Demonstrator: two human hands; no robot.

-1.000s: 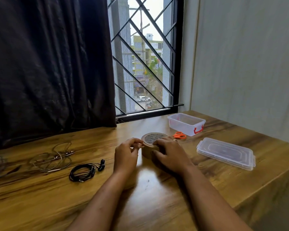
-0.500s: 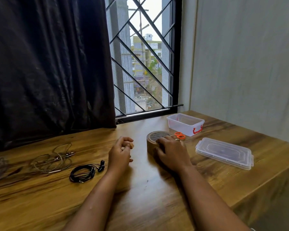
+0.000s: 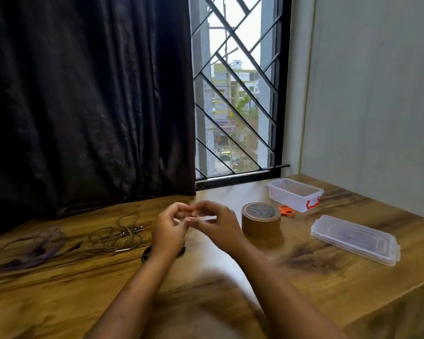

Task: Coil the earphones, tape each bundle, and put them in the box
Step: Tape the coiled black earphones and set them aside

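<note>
earphones, tape roll and open box spread over a wooden desk
a blurry purplish cord tangle lies far left, with thin grey-wired earphones sprawled uncoiled beside it; coiled black earphones show only in part. a brown tape roll lies flat right of centre. behind it to the right stands a clear plastic box with a red clasp, open, its clear plastic lid lying flat apart from it.

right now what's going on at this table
A person holds the left hand and right hand together above the table, fingers meeting; blur hides whether they pinch anything. The tape roll stands untouched beside them, with scissors, the open box and its lid further right. The black earphones peek out behind the left wrist; pale earphones lie loose further left.
</note>
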